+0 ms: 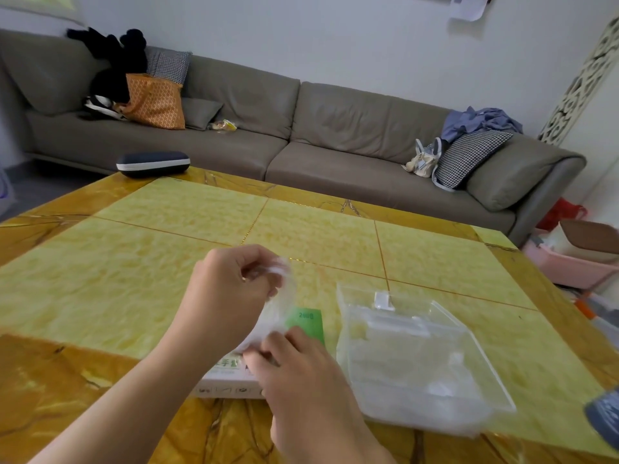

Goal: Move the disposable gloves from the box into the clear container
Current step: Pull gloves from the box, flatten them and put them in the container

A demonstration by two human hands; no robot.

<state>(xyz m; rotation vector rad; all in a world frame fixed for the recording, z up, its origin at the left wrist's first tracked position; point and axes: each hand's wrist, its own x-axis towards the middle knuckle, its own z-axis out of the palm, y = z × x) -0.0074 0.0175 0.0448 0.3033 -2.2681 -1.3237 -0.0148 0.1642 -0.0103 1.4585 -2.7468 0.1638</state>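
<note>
Two hands meet over the box (234,376). Left hand (231,289) fingers curl, pinching a clear glove (278,309) drawn up from the box; right hand (301,373) fingertips pinch the glove's lower end at the box top. Clear container (418,356) lies just right of the box, lid open. Table (167,249) beyond the hands bare to a dark case (153,164) at its far left edge.

Grey sofa (301,128) against seemingly white wall (335,35).
</note>
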